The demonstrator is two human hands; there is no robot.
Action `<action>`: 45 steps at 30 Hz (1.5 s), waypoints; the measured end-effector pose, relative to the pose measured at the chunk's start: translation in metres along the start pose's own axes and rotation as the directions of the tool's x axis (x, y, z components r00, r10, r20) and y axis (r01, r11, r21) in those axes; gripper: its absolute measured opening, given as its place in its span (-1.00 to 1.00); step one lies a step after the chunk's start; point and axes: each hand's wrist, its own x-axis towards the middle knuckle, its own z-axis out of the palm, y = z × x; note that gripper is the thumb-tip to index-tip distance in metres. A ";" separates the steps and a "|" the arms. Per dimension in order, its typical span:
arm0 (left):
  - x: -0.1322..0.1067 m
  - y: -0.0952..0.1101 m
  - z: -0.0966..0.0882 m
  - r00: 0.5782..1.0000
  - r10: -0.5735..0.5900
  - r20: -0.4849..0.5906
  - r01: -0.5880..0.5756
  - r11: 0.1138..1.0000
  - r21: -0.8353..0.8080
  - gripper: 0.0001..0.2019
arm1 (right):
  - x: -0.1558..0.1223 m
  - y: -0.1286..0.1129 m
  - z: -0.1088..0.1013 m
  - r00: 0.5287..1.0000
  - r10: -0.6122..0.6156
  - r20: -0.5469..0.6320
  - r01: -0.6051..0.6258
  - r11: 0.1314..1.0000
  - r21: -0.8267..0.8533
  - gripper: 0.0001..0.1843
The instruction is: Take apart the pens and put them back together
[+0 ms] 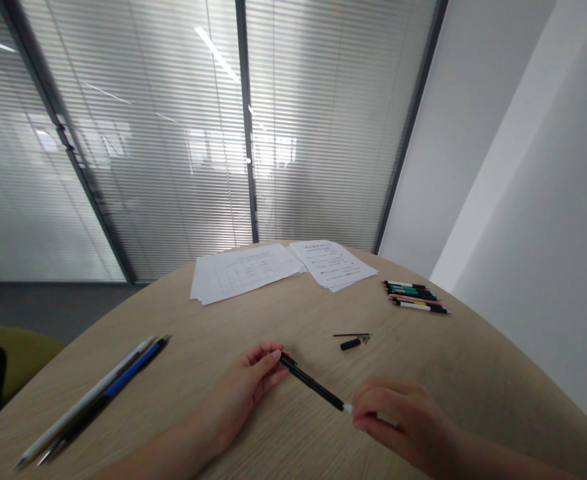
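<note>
Black in pen barrel (314, 383), white at tip (347, 407), pinched by left hand (247, 375) and right hand (404, 415), could slip if overpulled.

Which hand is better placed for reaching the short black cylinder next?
Probably the right hand: the short black cylinder lies just beyond its fingers; the left hand, gripping the black barrel, seems farther.

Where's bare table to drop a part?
Free: between the blue-and-black pen and left hand; between that hand and the papers; between right hand and pen row. Crowded: thin refill and short black tube, beyond the held black pen barrel.
</note>
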 end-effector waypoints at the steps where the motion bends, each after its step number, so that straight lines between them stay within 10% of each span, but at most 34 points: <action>1: 0.000 -0.001 0.000 1.000 0.010 0.011 -0.010 1.000 0.009 -0.91 | 0.000 0.000 0.001 1.000 -0.002 0.000 0.002 1.000 -0.010 -0.84; 18: -0.010 -0.001 0.003 0.945 0.055 0.324 -0.237 0.797 0.556 -0.94 | 0.003 0.001 -0.013 0.933 -0.068 -0.354 0.056 0.997 -0.043 -0.90; 28: -0.020 0.000 0.005 0.873 -0.021 0.488 -0.356 0.656 0.665 -0.79 | 0.004 0.008 -0.014 0.907 0.253 -0.338 -0.173 0.953 0.250 -0.96; 37: -0.012 0.007 0.002 0.969 0.149 0.199 -0.228 0.851 0.473 -0.75 | 0.017 0.023 -0.014 0.777 0.617 -0.127 -0.449 0.685 0.574 -0.80; 45: -0.003 0.021 -0.001 0.940 0.338 -0.032 -0.274 0.811 0.517 -0.79 | 0.020 0.064 -0.005 0.658 0.752 0.042 -0.416 0.316 0.853 -0.70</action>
